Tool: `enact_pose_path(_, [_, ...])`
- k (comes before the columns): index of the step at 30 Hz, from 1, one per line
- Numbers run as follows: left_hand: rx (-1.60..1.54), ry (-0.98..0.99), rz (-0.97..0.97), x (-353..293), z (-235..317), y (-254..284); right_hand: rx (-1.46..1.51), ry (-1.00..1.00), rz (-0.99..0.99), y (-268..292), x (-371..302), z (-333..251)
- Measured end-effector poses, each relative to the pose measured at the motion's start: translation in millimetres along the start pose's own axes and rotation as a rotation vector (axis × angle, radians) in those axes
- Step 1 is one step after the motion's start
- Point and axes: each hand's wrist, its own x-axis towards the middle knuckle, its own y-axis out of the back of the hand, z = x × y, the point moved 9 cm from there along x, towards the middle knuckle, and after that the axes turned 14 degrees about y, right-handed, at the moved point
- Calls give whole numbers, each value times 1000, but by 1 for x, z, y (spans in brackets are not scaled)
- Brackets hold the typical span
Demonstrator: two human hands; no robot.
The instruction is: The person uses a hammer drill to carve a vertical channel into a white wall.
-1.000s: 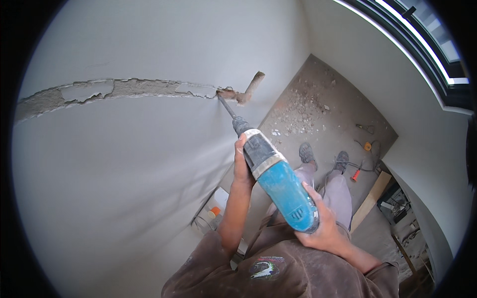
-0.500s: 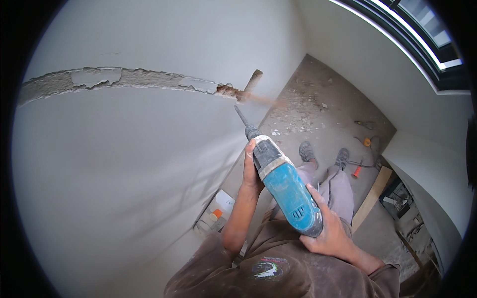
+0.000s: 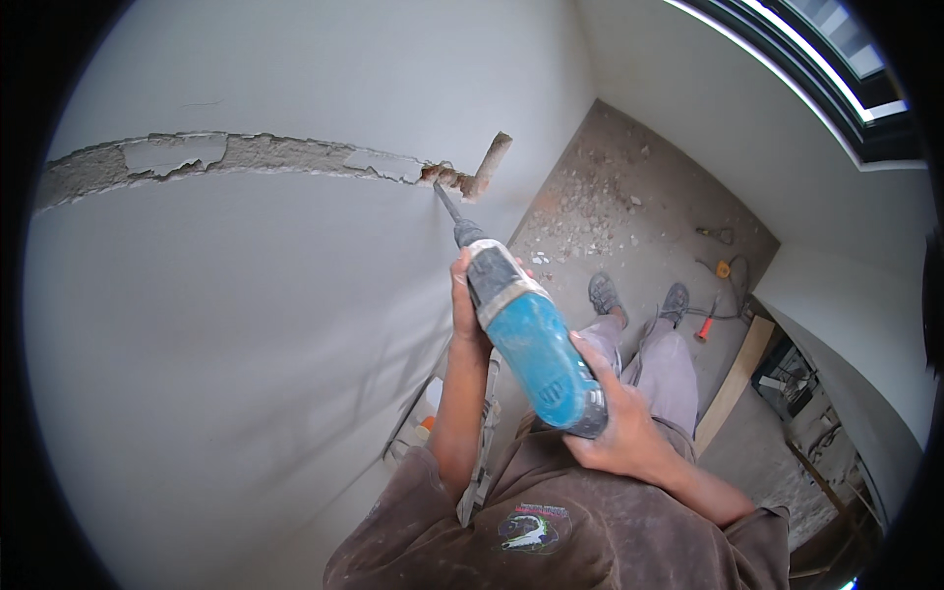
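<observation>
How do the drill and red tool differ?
Support: the left hand and right hand hold the drill; the red tool lies on the floor.
Colour: the drill is mainly blue and grey; the red tool's handle is red.
Build: the drill is bulky; the red tool looks slimmer, though it's farther from the camera.
Shared: both are hand tools.

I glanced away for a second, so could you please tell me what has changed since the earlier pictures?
Since half a second ago, the drill has moved up-left in the picture, its bit back at the reddish end of the groove. The left hand and right hand moved with it, letting go of nothing. The blurred reddish streak is gone. The plank and shoes stayed put.
</observation>
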Motion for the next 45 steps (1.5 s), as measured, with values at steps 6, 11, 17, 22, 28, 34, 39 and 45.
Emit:
enact_pose_path(6, [-117, 169, -230, -6, 21, -6, -96, -8, -168, -29, 32, -39])
enact_pose_path(11, [-144, 215, -472, -16, 55, -17, -292, 97, -335, -44, 67, -84])
enact_pose_path(17, [-395, 215, -305, -18, 52, -20, -321, 190, -325, -45, 85, -98])
enact_pose_path(22, [-111, 55, -297, -36, 25, -12, -133, 123, -284, -24, 30, -81])
enact_pose_path(28, [82, -75, -82, -6, -20, -19, 4, 91, 103, 21, -31, -5])
enact_pose_path(34, [124, -67, 72, 1, -33, -17, 298, 12, 181, 29, -50, 44])
enact_pose_path(39, [180, -55, 81, 6, -34, -26, 262, 3, 141, 44, -48, 56])
enact_pose_path(45, [233, -40, 151, 23, -35, -31, 263, 41, 77, 69, -37, 82])
